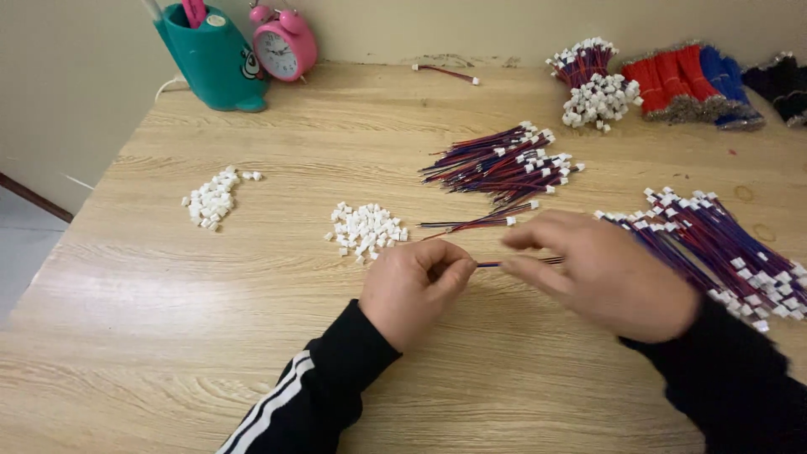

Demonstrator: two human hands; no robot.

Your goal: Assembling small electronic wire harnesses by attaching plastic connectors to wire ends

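My left hand (414, 288) and my right hand (607, 271) meet over the wooden table (193, 336), both pinching one short red-and-blue wire pair (498, 263) that spans the gap between them. The left fingertips close on one end; whether a white connector sits there is hidden. The right hand is slightly blurred. A small heap of white plastic connectors (365, 229) lies just beyond my left hand. A few finished wires with white ends (483, 223) lie beyond the hands.
A second heap of white connectors (212, 198) lies at the left. Bundles of wires with connectors lie at centre back (504, 161), far back (591, 80) and right (723, 248). Red and blue wire bundles (693, 81), a teal holder (212, 57) and pink alarm clock (285, 46) stand at the wall.
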